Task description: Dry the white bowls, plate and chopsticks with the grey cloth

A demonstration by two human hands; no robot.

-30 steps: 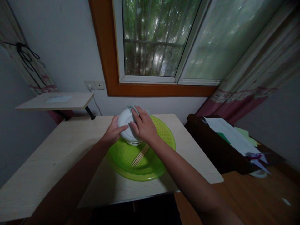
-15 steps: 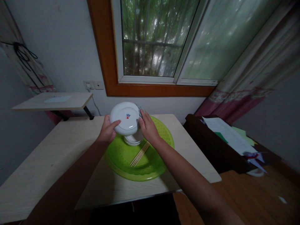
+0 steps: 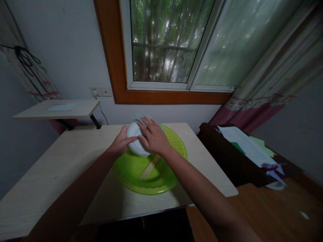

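Note:
A white bowl (image 3: pixel 135 146) is held upside down over a round green basin (image 3: pixel 166 174) on the wooden table (image 3: pixel 63 168). My left hand (image 3: pixel 120 144) grips the bowl's left edge with curled fingers. My right hand (image 3: pixel 152 138) lies across the bowl's top and presses a grey-green cloth (image 3: pixel 140 118), which sticks out beyond the fingertips. A bundle of wooden chopsticks (image 3: pixel 150 167) lies in the basin below my right wrist. Any dishes under the bowl are hidden.
A small side shelf (image 3: pixel 57 109) with a paper sits at the left wall. A dark cabinet (image 3: pixel 234 161) with papers stands to the right of the table. A window and curtains fill the wall behind.
Half a second ago the bowl was tilted up, showing its marked underside above a stack of dishes. It is now lowered and turned over, with my right hand spread over it with the cloth.

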